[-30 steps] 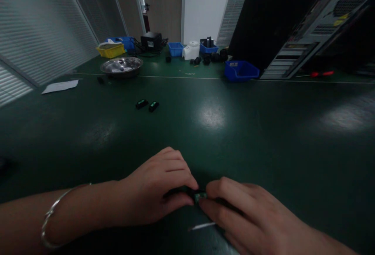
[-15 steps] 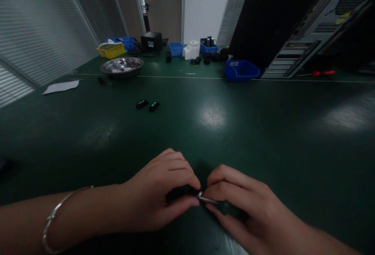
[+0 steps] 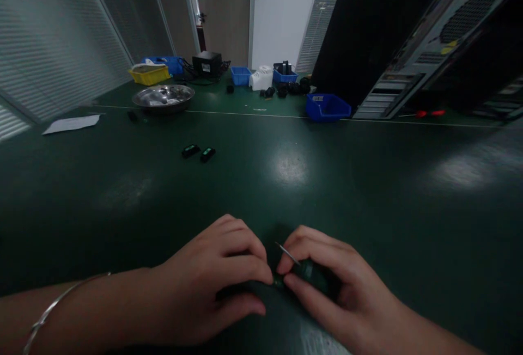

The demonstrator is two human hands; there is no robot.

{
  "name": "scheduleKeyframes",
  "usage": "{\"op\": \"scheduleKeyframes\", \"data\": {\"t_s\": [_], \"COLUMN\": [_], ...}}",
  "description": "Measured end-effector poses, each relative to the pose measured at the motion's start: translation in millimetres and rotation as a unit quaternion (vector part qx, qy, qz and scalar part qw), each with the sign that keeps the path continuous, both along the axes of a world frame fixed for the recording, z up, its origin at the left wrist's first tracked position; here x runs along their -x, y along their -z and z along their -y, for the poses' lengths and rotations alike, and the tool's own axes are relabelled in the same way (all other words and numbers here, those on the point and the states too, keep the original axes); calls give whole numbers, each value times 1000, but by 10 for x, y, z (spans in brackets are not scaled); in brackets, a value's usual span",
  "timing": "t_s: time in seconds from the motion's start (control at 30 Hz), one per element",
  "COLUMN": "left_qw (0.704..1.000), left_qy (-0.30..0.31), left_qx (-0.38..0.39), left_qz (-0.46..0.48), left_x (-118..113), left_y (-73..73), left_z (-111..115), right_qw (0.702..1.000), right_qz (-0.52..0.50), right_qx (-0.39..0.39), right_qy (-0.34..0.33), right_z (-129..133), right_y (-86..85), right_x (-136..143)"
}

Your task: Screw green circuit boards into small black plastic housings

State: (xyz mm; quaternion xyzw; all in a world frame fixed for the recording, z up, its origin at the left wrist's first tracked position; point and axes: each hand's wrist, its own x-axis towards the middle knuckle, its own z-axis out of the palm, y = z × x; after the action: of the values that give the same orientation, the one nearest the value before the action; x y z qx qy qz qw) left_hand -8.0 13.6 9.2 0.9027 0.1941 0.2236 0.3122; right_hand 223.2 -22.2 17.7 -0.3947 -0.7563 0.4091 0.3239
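Note:
Over the near part of the green table, my right hand [image 3: 339,276] holds a screwdriver [image 3: 312,273] with a dark green handle and a thin metal shaft pointing up and left. A small dark green piece [image 3: 278,280] is between the fingertips of both hands, pinched by my right thumb and finger. My left hand [image 3: 229,273] is curled just left of it, thumb apart from the fingers, its index fingertip at the piece. Whether my left palm holds anything is hidden. Two small black parts with green faces [image 3: 190,151] [image 3: 207,154] lie farther off to the left.
Along the back of the table [image 3: 253,181] stand a metal bowl [image 3: 163,98], a yellow bin [image 3: 150,74], blue bins [image 3: 328,107], a black box with cables [image 3: 207,63] and a white object [image 3: 261,78]. A computer case [image 3: 425,39] is at the right. Paper [image 3: 71,123] lies left.
My left thumb has come away from its fingers, and the black part seen between them no longer shows. The screwdriver shaft has swung upward, off the piece. The view has shifted slightly.

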Motion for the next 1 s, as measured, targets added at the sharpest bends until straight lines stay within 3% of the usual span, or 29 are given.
{"op": "scheduleKeyframes", "data": {"t_s": [0.17, 0.37, 0.53, 0.73, 1.0], "left_qw": [999, 999, 999, 997, 997], "left_qy": [-3, -13, 0, 21, 33], "left_qx": [-33, -47, -38, -47, -50], "left_qz": [-10, -14, -27, -58, -49], "left_x": [0, -6, 21, 32, 5], "left_y": [9, -19, -58, -152, -84], "left_z": [-13, -9, -10, -28, -7], "right_qw": [997, 987, 964, 939, 964], "right_qz": [1, 65, 157, 192, 163], "right_qx": [-73, -139, -179, -251, -194], "right_qy": [15, -53, -118, -137, -83], "right_z": [19, 33, 72, 64, 116], "right_y": [-26, 13, -55, -15, -35], "right_x": [-20, -79, -122, -75, -1]}}
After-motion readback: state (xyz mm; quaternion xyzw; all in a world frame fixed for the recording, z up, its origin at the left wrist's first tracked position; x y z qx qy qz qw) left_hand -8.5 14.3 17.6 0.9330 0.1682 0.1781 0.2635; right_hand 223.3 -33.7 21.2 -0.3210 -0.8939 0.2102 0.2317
